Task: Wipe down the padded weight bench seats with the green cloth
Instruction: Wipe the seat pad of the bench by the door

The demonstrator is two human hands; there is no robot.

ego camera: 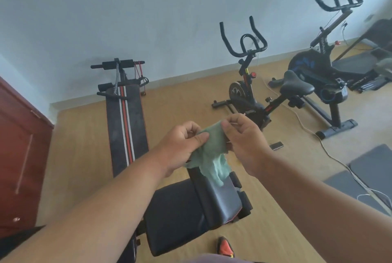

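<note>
Cloth point(213, 146), green and limp, hangs above the near bench seat point(178, 209); I pinch its top edge with left hand point(180, 146) and right hand point(244, 141), bunching it for wiping.

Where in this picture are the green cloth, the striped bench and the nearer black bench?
green cloth point(213, 152): head view, on its bunched middle between the hands.
striped bench point(125, 127): head view, on the red centre stripe.
black bench point(176, 209): head view, on the bare seat pad.
</note>
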